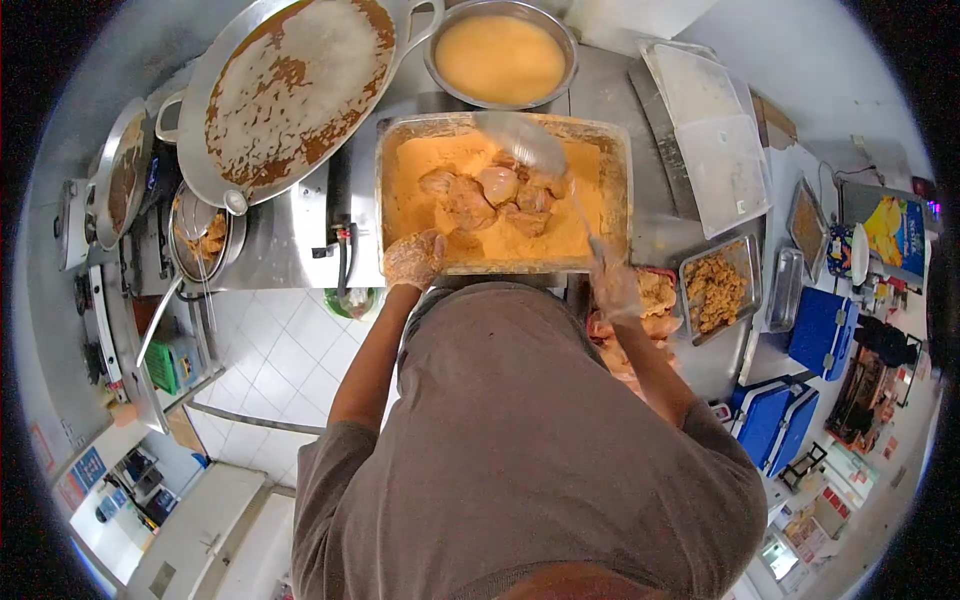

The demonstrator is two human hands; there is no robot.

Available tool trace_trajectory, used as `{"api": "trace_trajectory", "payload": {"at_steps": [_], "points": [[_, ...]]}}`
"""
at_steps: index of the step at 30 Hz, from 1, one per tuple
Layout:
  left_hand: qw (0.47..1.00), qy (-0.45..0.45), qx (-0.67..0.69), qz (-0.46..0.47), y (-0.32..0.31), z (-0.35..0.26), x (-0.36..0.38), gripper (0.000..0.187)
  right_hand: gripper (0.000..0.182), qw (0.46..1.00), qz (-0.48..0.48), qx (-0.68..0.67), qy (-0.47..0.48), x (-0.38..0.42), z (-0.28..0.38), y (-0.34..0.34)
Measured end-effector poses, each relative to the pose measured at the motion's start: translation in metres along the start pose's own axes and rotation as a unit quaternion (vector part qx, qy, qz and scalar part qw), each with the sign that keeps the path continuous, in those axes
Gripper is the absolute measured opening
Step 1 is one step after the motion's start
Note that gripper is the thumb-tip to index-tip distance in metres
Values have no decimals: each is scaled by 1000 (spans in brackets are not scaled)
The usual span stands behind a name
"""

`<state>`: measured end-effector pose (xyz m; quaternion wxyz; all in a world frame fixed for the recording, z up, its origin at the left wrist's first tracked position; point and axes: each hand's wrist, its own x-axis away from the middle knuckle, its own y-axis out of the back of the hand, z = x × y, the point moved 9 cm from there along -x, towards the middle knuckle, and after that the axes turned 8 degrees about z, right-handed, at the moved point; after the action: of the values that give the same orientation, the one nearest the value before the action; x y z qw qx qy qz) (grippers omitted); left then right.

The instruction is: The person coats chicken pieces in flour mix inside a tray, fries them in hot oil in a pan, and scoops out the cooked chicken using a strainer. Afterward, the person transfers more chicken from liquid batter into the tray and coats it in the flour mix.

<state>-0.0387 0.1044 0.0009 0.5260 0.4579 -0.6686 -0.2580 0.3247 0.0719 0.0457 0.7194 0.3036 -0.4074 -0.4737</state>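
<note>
Several pieces of raw meat [468, 203] lie in the middle of a rectangular tray [628, 190] of orange powder [590, 200]. My left hand [414, 260], coated with powder, rests at the tray's near left corner; how its fingers are placed is hard to make out. At the near right edge, my right hand [614, 290] is closed on the handle of a metal ladle [525, 143], blurred by motion. The ladle's bowl is over the far part of the tray, just beyond the meat.
A large pan of frothy oil [300, 90] stands far left, a bowl of orange liquid [500, 58] beyond the tray. Right of my right hand are more raw meat [655, 325] and a tray of fried pieces [715, 292]. A strainer pot [205, 235] sits left.
</note>
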Motion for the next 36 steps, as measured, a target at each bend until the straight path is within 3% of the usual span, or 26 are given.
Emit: {"api": "trace_trajectory", "payload": {"at_steps": [1, 2, 4, 5, 6, 8, 10, 13, 15, 17, 19, 21, 22, 24, 27, 31, 36], "points": [[1000, 0, 1, -2, 3, -2, 0, 44, 50, 999, -42, -31, 1, -19, 25, 34], [1000, 0, 2, -3, 4, -1, 1, 43, 49, 974, -96, 202, 39, -42, 30, 41], [1000, -8, 8, -6, 1, 1, 1, 44, 48, 959, -135, 248, 30, -105, 28, 67], [1000, -12, 10, -8, 0, 2, 0, 44, 48, 990, -121, 65, -16, -145, 21, 91], [1000, -11, 11, -5, -2, 3, -2, 44, 42, 985, -118, 124, -21, -187, 15, 101], [1000, -7, 14, 0, -6, 5, -3, 43, 40, 988, -36, 91, -116, -240, 32, 129], [1000, -16, 14, -17, -9, 7, -3, 43, 42, 978, 9, 184, -100, -304, 18, 130], [999, -16, 16, -24, -8, 8, -4, 43, 29, 956, -117, 261, 66, -362, -22, 122], [1000, -13, 19, -21, -9, 10, -3, 42, 26, 958, -100, 227, 141, -384, -68, 111], [999, -9, 23, -22, -6, 10, -2, 42, 24, 950, -23, 252, 183, -404, -109, 102], [1000, 2, 23, -7, -3, 9, 1, 42, 22, 918, 114, 332, 187, -419, -139, 89], [1000, 4, 25, -4, -1, 9, 1, 42, 21, 977, 199, 72, 37, -369, -95, 104], [1000, 1, 27, -9, -1, 9, 2, 42, 21, 976, 206, -50, -45, -337, -66, 113], [1000, -3, 28, -10, -3, 10, 1, 43, 24, 951, 246, -173, -77, -316, -33, 102], [999, -7, 23, -22, -5, 10, -1, 42, 24, 897, 198, -370, -139, -302, 10, 61], [1000, -12, 8, -6, 6, 2, 3, 41, 24, 847, 230, -447, -175, -327, 22, -8], [1000, -14, 3, -22, -6, 7, -3, 42, 24, 821, 158, -525, -158, -324, 27, -21]]}}
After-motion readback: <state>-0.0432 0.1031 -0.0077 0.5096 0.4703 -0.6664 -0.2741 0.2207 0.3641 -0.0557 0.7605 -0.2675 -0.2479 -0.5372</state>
